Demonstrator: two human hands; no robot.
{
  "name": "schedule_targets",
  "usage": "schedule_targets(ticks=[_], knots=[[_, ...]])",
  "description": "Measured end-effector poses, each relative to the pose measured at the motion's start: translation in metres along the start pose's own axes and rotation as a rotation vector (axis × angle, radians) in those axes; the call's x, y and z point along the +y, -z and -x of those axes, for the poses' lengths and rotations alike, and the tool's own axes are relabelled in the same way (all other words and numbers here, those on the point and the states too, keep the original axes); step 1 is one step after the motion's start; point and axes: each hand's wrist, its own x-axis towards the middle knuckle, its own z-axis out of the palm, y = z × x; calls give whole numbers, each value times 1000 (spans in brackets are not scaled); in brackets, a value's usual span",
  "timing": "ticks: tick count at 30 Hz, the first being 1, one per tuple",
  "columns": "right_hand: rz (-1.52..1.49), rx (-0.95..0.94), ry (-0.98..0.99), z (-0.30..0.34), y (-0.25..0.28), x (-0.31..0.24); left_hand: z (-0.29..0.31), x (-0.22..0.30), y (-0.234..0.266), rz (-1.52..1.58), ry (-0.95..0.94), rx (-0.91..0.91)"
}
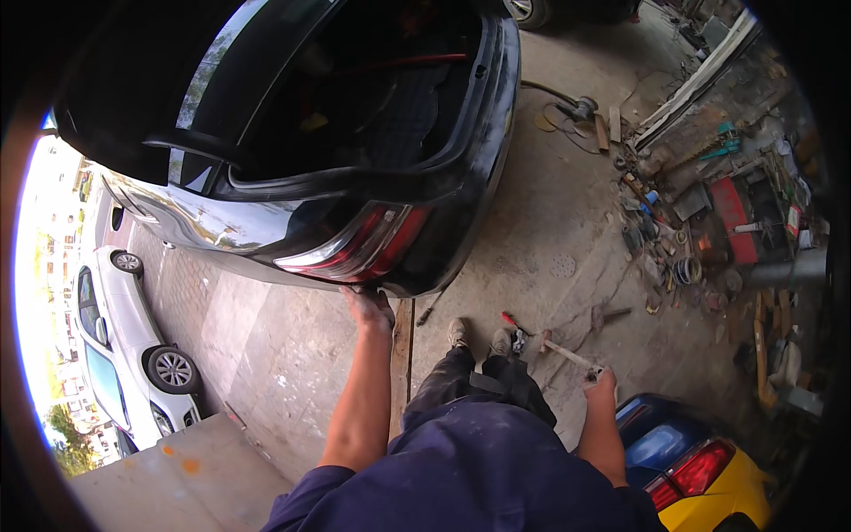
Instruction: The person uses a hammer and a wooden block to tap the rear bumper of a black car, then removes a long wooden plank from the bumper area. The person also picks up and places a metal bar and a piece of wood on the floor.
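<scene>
My left hand (pixel 370 308) reaches up to the lower body edge of a black car (pixel 328 182), just beneath its red and clear tail light (pixel 363 244). The fingers are partly hidden at that edge, so their grip does not show. Out to the right, my right hand (pixel 601 383) is closed round the end of a pale wooden handle. It looks like a hammer (pixel 572 355), with its small head end pointing toward my feet. The car's trunk stands raised, with the dark trunk opening (pixel 372 106) exposed.
Around my shoes (pixel 457 332) lie a red-handled tool (pixel 508 318), a dark rod (pixel 425 316) and a dark hammer-shaped thing (pixel 612 316). Scrap and tools pile up by a red box (pixel 732 217) at right. A yellow-and-blue car (pixel 709 470) stands lower right, a white car (pixel 133 346) left.
</scene>
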Motion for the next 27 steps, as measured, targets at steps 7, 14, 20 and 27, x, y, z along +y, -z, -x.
schedule_targets(ticks=[7, 14, 20, 27], knots=[[-20, 22, 0, -10, -3, 8, 1, -10, 22, 64, 5, -71], [28, -86, 10, -36, 6, 11, 10, -13, 35, 226, -12, 164], [26, -99, -35, -55, 25, 12, -29, -29, 59, 409, 39, 553], [28, 94, -4, -14, 32, 23, -73, -28, 33, 511, 204, 765]])
